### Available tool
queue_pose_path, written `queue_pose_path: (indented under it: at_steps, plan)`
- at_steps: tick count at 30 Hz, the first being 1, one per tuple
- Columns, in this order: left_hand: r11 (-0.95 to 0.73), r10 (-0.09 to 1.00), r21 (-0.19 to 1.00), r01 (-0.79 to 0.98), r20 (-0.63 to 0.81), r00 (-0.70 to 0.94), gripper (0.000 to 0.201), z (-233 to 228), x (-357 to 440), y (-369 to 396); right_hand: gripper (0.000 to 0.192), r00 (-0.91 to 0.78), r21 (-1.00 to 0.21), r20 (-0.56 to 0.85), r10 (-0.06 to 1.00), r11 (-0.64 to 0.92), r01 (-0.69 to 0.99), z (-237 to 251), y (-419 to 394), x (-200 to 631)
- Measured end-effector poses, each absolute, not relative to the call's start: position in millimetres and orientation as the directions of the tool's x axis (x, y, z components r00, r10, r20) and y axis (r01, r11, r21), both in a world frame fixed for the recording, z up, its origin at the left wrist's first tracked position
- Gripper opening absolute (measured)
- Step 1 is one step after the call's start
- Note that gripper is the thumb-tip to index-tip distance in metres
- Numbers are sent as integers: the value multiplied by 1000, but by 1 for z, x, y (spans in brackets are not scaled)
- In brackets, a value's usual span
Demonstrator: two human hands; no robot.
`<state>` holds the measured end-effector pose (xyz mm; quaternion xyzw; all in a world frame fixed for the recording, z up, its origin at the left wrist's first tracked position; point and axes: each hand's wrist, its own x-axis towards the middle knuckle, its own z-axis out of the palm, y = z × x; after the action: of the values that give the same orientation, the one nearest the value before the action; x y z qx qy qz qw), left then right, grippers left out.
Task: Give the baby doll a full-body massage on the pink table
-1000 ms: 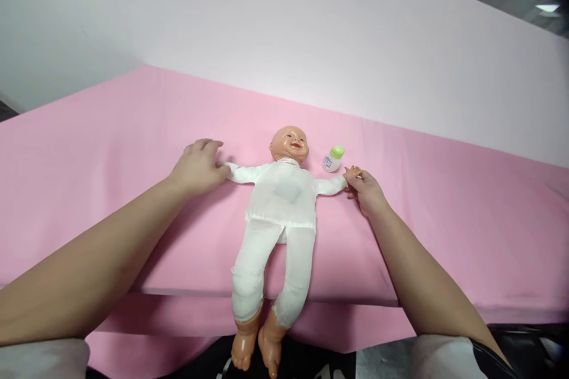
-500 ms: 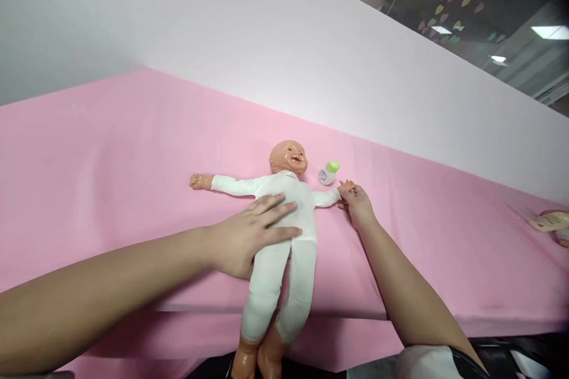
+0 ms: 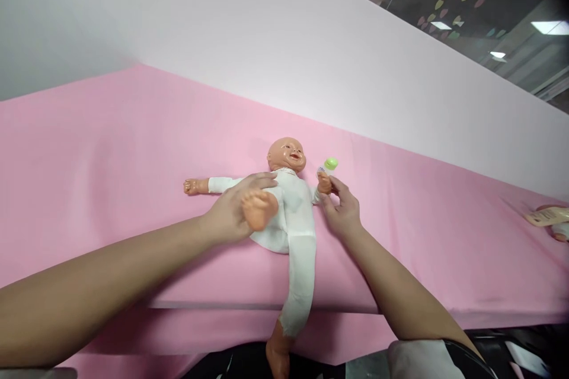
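A baby doll (image 3: 291,207) in white clothes lies face up on a pink cloth-covered table (image 3: 111,148). My left hand (image 3: 233,210) grips one of the doll's legs and holds it folded up over the belly, the bare foot pointing at me. My right hand (image 3: 340,207) holds the doll's hand and bends that arm in toward its chest. The doll's other arm stretches out to the left and its other leg hangs over the table's front edge. A small white bottle with a green cap (image 3: 328,166) stands just behind my right hand.
A pale wall rises behind the table, with glass and ceiling lights above it at the upper right. At the far right edge lies another doll part with a paper tag (image 3: 549,216). The table's front edge runs across the lower frame.
My left hand left the doll's outstretched hand, passed over its belly, then lifted one leg up over the torso. My right hand moved the doll's hand inward toward its chest.
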<state>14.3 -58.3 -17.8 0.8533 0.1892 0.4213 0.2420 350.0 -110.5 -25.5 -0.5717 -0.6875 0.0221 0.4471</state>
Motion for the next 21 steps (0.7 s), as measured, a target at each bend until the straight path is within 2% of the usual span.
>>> queue_pose_path:
  at_steps: [4,7,9,11,13,15,18,21]
  plan:
    - [-905,374,413,107,649,662,50,-16,19,-50,39,-250,-321,601,759,516,794,-27,-108,340]
    - [-923,345,367,114,659,668,52,-11,20,-51,38,-253,-321,604,756,521,791,-24,-108,339]
    - [-934,313,347,84,683,660,56,-7,18,-56,40,-167,-409,571,804,455,791,-21,-108,341]
    - [-947,278,317,59,708,649,63,-3,15,-65,47,-25,-566,519,854,365,739,-20,-108,347]
    - [-962,232,271,41,723,651,65,-1,12,-76,56,135,-737,467,874,299,607,-20,-104,356]
    - [-975,158,222,-7,715,681,59,1,10,-89,65,268,-863,397,878,257,435,-21,-98,369]
    - [-973,26,187,-138,678,734,55,4,9,-105,65,436,-972,171,884,78,223,-21,-89,392]
    - [-962,-46,171,-214,668,742,56,7,11,-111,52,494,-979,-128,860,-188,74,-19,-84,408]
